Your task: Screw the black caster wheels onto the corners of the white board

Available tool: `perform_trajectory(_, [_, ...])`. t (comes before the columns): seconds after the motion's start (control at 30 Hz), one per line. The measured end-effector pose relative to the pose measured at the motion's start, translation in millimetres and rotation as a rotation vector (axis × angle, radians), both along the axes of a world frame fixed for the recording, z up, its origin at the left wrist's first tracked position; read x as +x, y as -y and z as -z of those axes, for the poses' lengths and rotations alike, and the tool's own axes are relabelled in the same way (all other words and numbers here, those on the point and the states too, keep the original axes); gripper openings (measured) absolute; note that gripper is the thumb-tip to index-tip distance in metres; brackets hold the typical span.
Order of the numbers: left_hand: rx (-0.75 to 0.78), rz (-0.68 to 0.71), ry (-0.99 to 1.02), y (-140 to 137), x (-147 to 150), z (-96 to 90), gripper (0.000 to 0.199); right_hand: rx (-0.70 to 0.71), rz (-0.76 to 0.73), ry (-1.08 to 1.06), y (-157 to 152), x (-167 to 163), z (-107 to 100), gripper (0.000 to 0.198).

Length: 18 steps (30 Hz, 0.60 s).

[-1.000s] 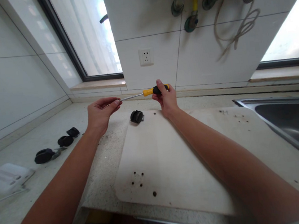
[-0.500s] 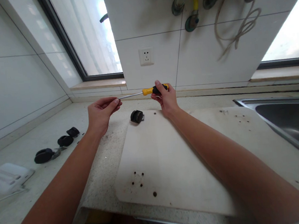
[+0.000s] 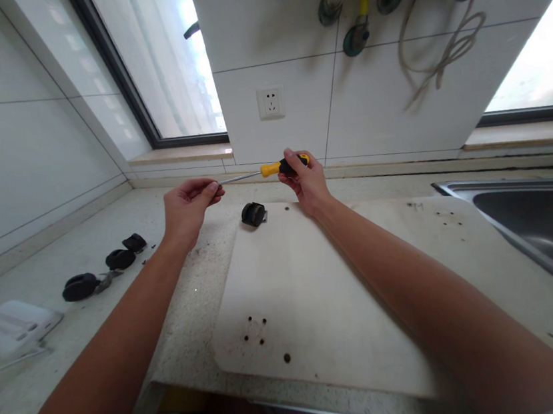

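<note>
My right hand (image 3: 304,178) is wrapped round the yellow and black handle of a screwdriver (image 3: 270,169), held level above the back of the board. The thin metal shaft points left, and its tip ends in the pinched fingers of my left hand (image 3: 190,204). Whether a small piece such as a screw is also between those fingers, I cannot tell. Below the screwdriver, a black caster wheel (image 3: 253,214) sits on the far left corner of a white board (image 3: 311,283) with rounded corners. Several small holes show near the board's front left corner.
Several loose black casters (image 3: 81,287) lie on the speckled countertop (image 3: 184,319) at the left, with tiny dark bits beside them. A white device (image 3: 16,326) with a cable is nearer the left edge. A steel sink (image 3: 545,221) is at the right. A wall socket (image 3: 271,103) is behind.
The screwdriver and my right hand have shifted very slightly left, towards my left hand. Both hands keep their grips, and the caster and board look unchanged.
</note>
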<state>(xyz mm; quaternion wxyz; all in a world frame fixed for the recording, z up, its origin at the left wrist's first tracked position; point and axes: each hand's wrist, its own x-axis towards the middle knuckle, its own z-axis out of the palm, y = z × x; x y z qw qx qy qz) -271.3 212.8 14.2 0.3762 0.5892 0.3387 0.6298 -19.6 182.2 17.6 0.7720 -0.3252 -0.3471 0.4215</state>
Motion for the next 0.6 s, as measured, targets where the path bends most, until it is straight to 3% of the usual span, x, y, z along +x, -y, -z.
perform_trajectory(0.2, [0.038,0.018,0.02,-2,2,2.2,0.039,-0.033,0.016,-0.032,-1,0,-2,0.07])
perform_trajectory(0.33, [0.061,0.06,-0.024,2,5,3.0,0.058,-0.028,0.065,-0.109,0,0,-4,0.064])
perform_trajectory(0.5, [0.202,0.315,-0.461,17,12,12.3,0.077,-0.053,0.182,-0.201,-4,9,-15,0.058])
perform_trajectory(0.6, [0.268,0.346,-0.566,23,16,22.7,0.069,-0.006,0.234,-0.061,-4,16,-37,0.053])
